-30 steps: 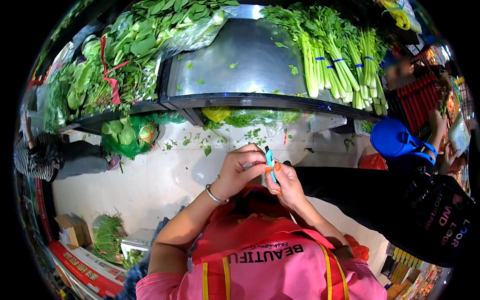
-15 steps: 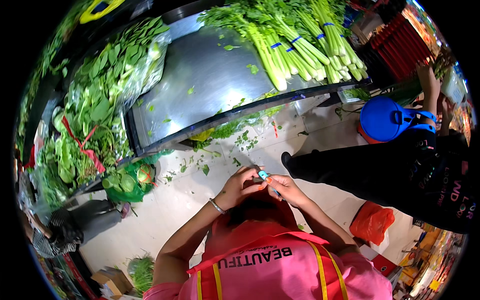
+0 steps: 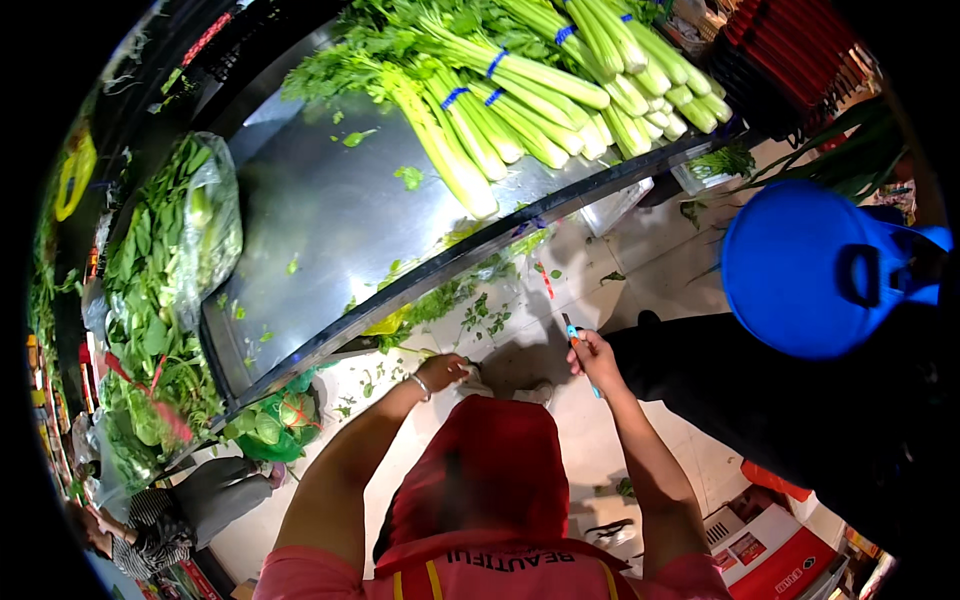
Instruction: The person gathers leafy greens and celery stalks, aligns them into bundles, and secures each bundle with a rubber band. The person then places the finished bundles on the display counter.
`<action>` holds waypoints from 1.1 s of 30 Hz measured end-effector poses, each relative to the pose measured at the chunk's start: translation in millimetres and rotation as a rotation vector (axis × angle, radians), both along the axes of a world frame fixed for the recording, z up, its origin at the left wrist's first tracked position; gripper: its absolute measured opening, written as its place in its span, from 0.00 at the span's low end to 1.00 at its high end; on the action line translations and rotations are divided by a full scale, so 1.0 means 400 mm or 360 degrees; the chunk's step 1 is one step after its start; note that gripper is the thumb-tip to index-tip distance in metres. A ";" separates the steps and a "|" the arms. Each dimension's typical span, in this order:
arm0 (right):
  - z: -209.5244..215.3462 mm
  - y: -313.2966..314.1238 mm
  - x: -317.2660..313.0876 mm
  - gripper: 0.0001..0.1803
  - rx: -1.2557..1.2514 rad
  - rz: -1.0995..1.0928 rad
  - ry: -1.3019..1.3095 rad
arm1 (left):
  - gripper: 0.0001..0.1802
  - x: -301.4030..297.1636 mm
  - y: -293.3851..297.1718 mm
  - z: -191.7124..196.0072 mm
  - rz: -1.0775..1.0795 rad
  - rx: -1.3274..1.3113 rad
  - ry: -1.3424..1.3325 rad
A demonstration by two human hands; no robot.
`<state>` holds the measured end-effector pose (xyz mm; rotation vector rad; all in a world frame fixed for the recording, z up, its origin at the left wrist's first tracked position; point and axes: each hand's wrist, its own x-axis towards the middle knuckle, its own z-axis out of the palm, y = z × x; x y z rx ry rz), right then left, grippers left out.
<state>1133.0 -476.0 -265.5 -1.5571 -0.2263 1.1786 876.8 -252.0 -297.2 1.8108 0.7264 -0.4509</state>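
In my right hand (image 3: 592, 358) is a slim teal utility knife (image 3: 571, 332), gripped with its blade end pointing up and away from me. My left hand (image 3: 443, 372) hangs apart from it over the floor, fingers loosely bent and apart, with nothing seen in it. Beyond both hands runs the dark front edge of a metal display counter (image 3: 300, 215). Bunches of celery (image 3: 520, 105) tied with blue bands lie on its right part, their cut ends toward me. Loose leaf scraps (image 3: 408, 178) are scattered on the metal.
Leafy greens (image 3: 150, 270), some in clear plastic, fill the left side. A green net bag (image 3: 285, 420) of round vegetables sits below them. Close on the right stands a person in black (image 3: 760, 400), beside a blue lidded bucket (image 3: 795, 270). Leaf trimmings (image 3: 485, 318) litter the floor.
My hands, together around the knife before, have moved apart; the right one keeps the knife. I am nearer the celery. The blue bucket appears larger and closer.
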 end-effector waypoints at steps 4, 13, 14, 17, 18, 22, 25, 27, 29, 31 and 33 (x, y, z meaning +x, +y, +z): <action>-0.204 0.072 0.039 0.09 0.0013 -0.0042 -0.0034 | 0.21 0.101 0.106 -0.194 -0.0216 0.0409 0.0241; -0.757 0.401 0.047 0.11 0.0242 -0.0057 -0.0045 | 0.15 0.088 0.354 -0.718 0.0737 -0.0060 0.0124; -0.784 0.446 0.030 0.10 0.0307 -0.0040 0.0054 | 0.15 0.062 0.394 -0.795 0.0780 0.0021 0.0036; -0.905 0.588 -0.017 0.10 0.0392 0.0069 0.0081 | 0.17 0.049 0.528 -0.968 0.0448 0.0906 -0.0122; -0.955 0.621 -0.013 0.10 0.0351 0.0081 0.0093 | 0.18 0.094 0.562 -0.998 0.0383 0.1045 -0.0203; -1.058 0.753 -0.066 0.12 0.0448 0.0200 0.0151 | 0.21 0.181 0.697 -1.030 0.0120 0.1519 -0.0333; -1.161 0.817 -0.143 0.14 0.0487 0.0103 0.0188 | 0.20 0.172 0.804 -1.083 -0.0455 0.1746 -0.0716; -1.178 0.814 -0.179 0.13 0.0335 -0.0100 0.0219 | 0.19 0.200 0.791 -1.060 -0.0651 0.1831 -0.0608; -1.233 0.812 -0.212 0.13 0.0503 -0.0053 0.0080 | 0.21 0.224 0.803 -1.024 -0.0871 0.1835 -0.0415; -1.248 0.792 -0.272 0.13 0.0565 -0.0138 0.0029 | 0.24 0.239 0.785 -0.968 -0.1099 0.1837 -0.0413; -1.265 0.802 -0.305 0.13 0.0249 -0.0217 0.0097 | 0.25 0.264 0.762 -0.940 -0.1289 0.1684 -0.0617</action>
